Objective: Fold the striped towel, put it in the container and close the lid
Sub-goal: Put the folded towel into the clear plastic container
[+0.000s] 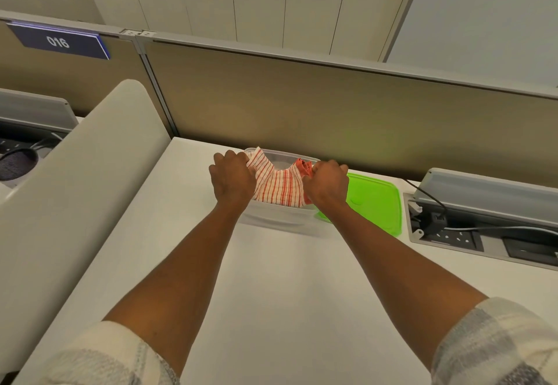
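A white towel with red stripes (279, 185) lies bunched inside a clear plastic container (277, 218) at the far side of the white desk. My left hand (232, 177) grips the towel's left edge over the container's left rim. My right hand (327, 183) is closed on the towel's right end, where the cloth is gathered into a red lump. The green lid (374, 203) lies flat on the desk just right of the container, partly behind my right wrist.
A beige partition (302, 112) rises right behind the container. A recessed power socket box with cables (453, 233) sits at the right. A curved white divider (90, 158) borders the desk on the left. White desk surface (287, 294) stretches between my forearms.
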Action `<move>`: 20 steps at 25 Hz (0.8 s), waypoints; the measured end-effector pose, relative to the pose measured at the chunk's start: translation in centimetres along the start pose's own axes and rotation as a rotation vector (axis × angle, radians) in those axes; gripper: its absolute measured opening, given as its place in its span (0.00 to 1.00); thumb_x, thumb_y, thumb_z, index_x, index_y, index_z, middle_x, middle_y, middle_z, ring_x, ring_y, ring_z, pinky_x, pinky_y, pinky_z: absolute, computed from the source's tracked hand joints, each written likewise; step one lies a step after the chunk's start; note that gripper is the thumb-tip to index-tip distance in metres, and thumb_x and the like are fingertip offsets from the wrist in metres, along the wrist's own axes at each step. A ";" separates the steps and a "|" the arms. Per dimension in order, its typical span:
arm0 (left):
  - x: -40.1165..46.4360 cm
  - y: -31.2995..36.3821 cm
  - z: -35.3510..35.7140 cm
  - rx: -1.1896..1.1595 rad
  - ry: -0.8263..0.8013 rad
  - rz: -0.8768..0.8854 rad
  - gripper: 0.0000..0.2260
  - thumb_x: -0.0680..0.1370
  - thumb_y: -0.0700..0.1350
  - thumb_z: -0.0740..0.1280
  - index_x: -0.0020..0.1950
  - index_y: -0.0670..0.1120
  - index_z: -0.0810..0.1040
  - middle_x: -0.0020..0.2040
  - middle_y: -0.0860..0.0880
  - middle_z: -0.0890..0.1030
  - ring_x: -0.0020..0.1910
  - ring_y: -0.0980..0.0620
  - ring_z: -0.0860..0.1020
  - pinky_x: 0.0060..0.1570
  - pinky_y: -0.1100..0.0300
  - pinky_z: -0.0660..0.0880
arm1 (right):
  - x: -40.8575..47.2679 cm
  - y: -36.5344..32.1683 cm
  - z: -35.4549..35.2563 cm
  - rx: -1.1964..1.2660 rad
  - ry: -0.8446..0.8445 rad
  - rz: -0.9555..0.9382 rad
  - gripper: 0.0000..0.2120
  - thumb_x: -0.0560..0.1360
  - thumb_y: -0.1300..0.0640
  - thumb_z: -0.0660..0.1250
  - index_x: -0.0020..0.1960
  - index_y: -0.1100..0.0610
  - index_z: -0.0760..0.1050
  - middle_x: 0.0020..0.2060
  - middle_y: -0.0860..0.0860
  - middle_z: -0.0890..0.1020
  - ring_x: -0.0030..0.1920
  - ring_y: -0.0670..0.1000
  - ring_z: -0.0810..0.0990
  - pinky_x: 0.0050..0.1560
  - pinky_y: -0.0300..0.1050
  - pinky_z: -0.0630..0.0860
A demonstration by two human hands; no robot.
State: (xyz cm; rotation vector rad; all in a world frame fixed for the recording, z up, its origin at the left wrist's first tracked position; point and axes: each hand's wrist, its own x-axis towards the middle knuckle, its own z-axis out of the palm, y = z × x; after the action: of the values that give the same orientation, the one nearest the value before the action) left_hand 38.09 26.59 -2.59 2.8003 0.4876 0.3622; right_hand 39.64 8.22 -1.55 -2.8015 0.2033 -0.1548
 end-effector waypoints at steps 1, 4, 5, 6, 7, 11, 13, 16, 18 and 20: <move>-0.1 0.1 0.2 0.058 0.010 0.023 0.17 0.76 0.55 0.68 0.59 0.46 0.79 0.56 0.44 0.79 0.55 0.45 0.75 0.52 0.53 0.73 | 0.0 0.1 0.2 -0.018 0.012 -0.023 0.14 0.74 0.50 0.65 0.50 0.59 0.81 0.49 0.58 0.80 0.53 0.60 0.74 0.49 0.52 0.75; 0.0 0.1 0.6 0.140 -0.008 0.048 0.18 0.74 0.54 0.70 0.59 0.46 0.79 0.57 0.43 0.76 0.56 0.45 0.74 0.54 0.53 0.72 | -0.2 0.4 0.6 -0.063 0.022 -0.063 0.13 0.74 0.51 0.67 0.51 0.59 0.81 0.50 0.57 0.79 0.53 0.59 0.74 0.49 0.52 0.75; 0.0 0.0 0.6 0.132 -0.019 0.053 0.19 0.74 0.54 0.71 0.60 0.46 0.78 0.58 0.43 0.76 0.56 0.45 0.74 0.55 0.53 0.72 | -0.3 0.5 0.7 -0.069 0.025 -0.072 0.13 0.74 0.51 0.67 0.53 0.58 0.80 0.50 0.57 0.79 0.54 0.58 0.74 0.49 0.52 0.75; 0.1 0.0 0.5 0.110 -0.026 0.056 0.21 0.73 0.54 0.72 0.62 0.46 0.76 0.60 0.43 0.76 0.57 0.44 0.74 0.56 0.52 0.72 | -0.3 0.5 0.7 -0.062 0.031 -0.075 0.13 0.74 0.52 0.68 0.54 0.58 0.78 0.51 0.57 0.79 0.54 0.58 0.74 0.49 0.52 0.75; 0.1 0.0 0.4 0.081 -0.027 0.058 0.24 0.72 0.54 0.73 0.64 0.47 0.73 0.61 0.42 0.75 0.58 0.44 0.75 0.57 0.51 0.72 | -0.3 0.6 0.7 -0.046 0.039 -0.074 0.12 0.74 0.53 0.67 0.55 0.58 0.76 0.52 0.57 0.79 0.54 0.59 0.75 0.49 0.53 0.75; -0.3 0.1 0.0 0.016 -0.009 0.065 0.31 0.71 0.52 0.74 0.70 0.49 0.66 0.64 0.41 0.74 0.59 0.42 0.76 0.58 0.49 0.73 | -0.8 0.8 0.3 0.076 0.094 -0.059 0.11 0.75 0.53 0.66 0.55 0.57 0.72 0.51 0.56 0.80 0.52 0.58 0.76 0.46 0.51 0.74; -0.6 0.2 -0.2 -0.005 0.009 0.069 0.30 0.72 0.53 0.73 0.71 0.49 0.67 0.64 0.42 0.74 0.59 0.42 0.76 0.59 0.49 0.73 | -1.1 1.0 -0.2 0.161 0.125 -0.039 0.12 0.74 0.53 0.66 0.55 0.56 0.72 0.51 0.55 0.80 0.51 0.57 0.76 0.45 0.49 0.74; -1.9 1.1 -0.8 -0.014 0.048 0.141 0.27 0.75 0.52 0.70 0.71 0.48 0.67 0.64 0.43 0.75 0.59 0.44 0.76 0.59 0.50 0.73 | -1.7 2.4 -1.2 0.224 0.143 -0.027 0.12 0.73 0.53 0.67 0.55 0.56 0.72 0.51 0.55 0.80 0.52 0.58 0.77 0.46 0.50 0.73; -3.1 2.3 -1.0 -0.054 0.064 0.213 0.24 0.77 0.49 0.68 0.71 0.47 0.68 0.63 0.43 0.76 0.59 0.45 0.77 0.57 0.50 0.74 | -2.1 3.9 -1.7 0.215 0.126 -0.016 0.13 0.74 0.53 0.67 0.55 0.56 0.72 0.52 0.55 0.80 0.54 0.59 0.76 0.48 0.51 0.74; -4.8 4.1 -1.5 -0.149 0.063 0.270 0.23 0.77 0.44 0.67 0.72 0.46 0.68 0.61 0.43 0.77 0.57 0.44 0.77 0.56 0.49 0.74 | -2.9 5.9 -2.4 0.196 0.114 -0.011 0.13 0.74 0.54 0.68 0.56 0.56 0.72 0.52 0.55 0.80 0.55 0.59 0.76 0.49 0.52 0.74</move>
State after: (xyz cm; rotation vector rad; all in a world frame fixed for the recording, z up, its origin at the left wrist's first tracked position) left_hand 34.44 21.47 -0.89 2.7175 0.0889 0.5212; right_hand 35.78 2.41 -1.51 -2.6018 0.1883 -0.3200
